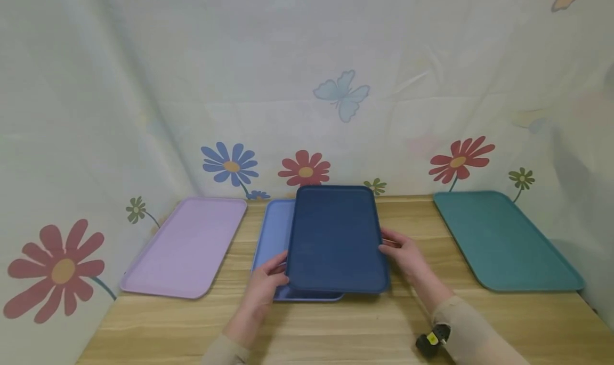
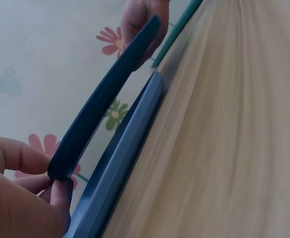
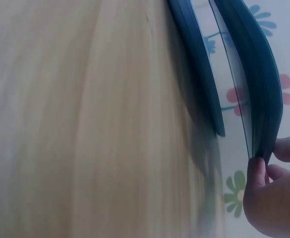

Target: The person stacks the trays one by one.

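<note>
A dark navy tray [image 1: 337,240] is held by its two long sides, raised above a light blue tray [image 1: 272,229] that lies on the table. My left hand [image 1: 263,282] pinches the navy tray's left rim, thumb on one face and fingers on the other. On the opposite rim my right hand [image 1: 402,252] grips in the same way. Both wrist views show a gap between the navy tray [image 2: 100,101] and the blue one [image 2: 122,153] below. The navy tray covers much of the blue tray and sits offset to its right.
On the wooden table [image 1: 336,327], a lilac tray [image 1: 187,245] lies at the left and a teal tray [image 1: 506,240] at the right. A flower-printed curtain [image 1: 268,88] hangs behind the table's back edge. A small black device [image 1: 431,341] is at the right wrist.
</note>
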